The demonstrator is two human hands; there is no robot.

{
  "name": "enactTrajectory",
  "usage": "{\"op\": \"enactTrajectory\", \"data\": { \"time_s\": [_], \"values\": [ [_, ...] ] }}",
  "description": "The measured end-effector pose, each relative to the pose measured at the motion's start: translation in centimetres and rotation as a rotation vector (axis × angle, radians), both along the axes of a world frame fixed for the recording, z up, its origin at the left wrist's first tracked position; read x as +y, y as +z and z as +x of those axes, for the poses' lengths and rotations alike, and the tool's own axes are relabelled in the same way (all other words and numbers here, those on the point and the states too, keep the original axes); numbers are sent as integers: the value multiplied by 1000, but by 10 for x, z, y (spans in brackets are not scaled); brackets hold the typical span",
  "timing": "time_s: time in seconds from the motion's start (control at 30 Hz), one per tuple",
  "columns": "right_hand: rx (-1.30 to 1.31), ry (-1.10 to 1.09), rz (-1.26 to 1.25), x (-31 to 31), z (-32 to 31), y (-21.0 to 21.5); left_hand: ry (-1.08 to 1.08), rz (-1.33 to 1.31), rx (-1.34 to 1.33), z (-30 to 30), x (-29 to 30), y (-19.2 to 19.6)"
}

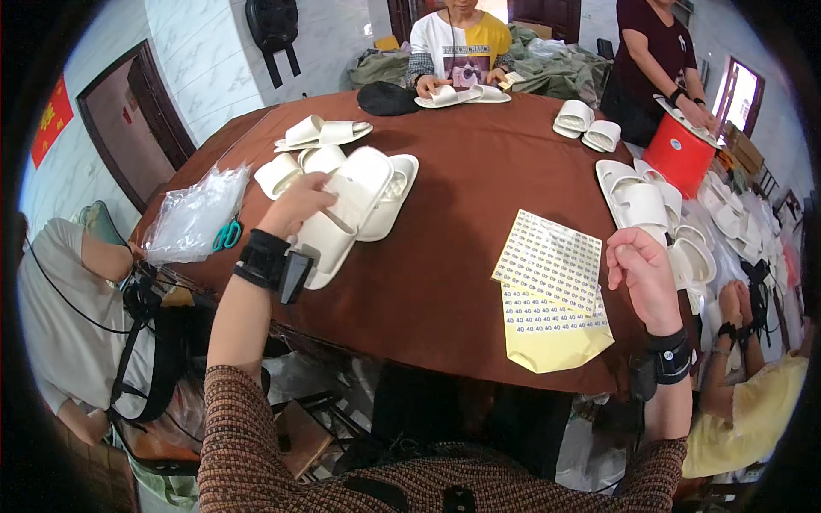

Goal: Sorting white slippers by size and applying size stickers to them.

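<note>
My left hand grips a white slide slipper by its edge, fingers over the sole near the strap. That slipper is tilted and overlaps a second white slipper on the brown table. Raised at the right, my right hand has its thumb and fingers curled together; anything small between them is hidden. Just left of it, two overlapping sheets of small printed stickers lie on the table, an upper sheet and a lower yellow-backed sheet with a bent near edge.
More white slippers lie beyond my left hand, others along the right edge. Clear plastic bags and teal-handled scissors are at the left. Across the table, a person handles slippers. A red bucket stands at right; co-workers sit both sides.
</note>
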State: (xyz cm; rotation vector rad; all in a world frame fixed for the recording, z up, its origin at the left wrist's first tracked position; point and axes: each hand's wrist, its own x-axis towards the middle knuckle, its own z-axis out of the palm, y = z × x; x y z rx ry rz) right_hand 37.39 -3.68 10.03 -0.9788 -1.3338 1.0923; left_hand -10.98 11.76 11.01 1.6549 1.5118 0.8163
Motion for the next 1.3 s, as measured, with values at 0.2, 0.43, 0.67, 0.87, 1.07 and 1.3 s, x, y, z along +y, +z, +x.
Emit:
{"op": "enactTrajectory", "data": {
  "time_s": [0.2,0.43,0.67,0.87,1.07,1.3],
  "values": [
    [-153,-13,36,0,-19,5,-538,866,622,71,-73,48],
    [-640,278,189,-14,-85,7,-774,1013,995,155,-142,24],
    [-736,102,239,-10,-105,-7,-659,1217,648,168,-117,8],
    [-503,128,-154,7,-70,-15,-268,1092,264,157,-82,3],
    [-194,166,-283,15,-73,-17,187,653,592,58,-9,-73],
    [59,167,-193,34,-69,-9,86,133,775,73,6,-58]
  ]
}}
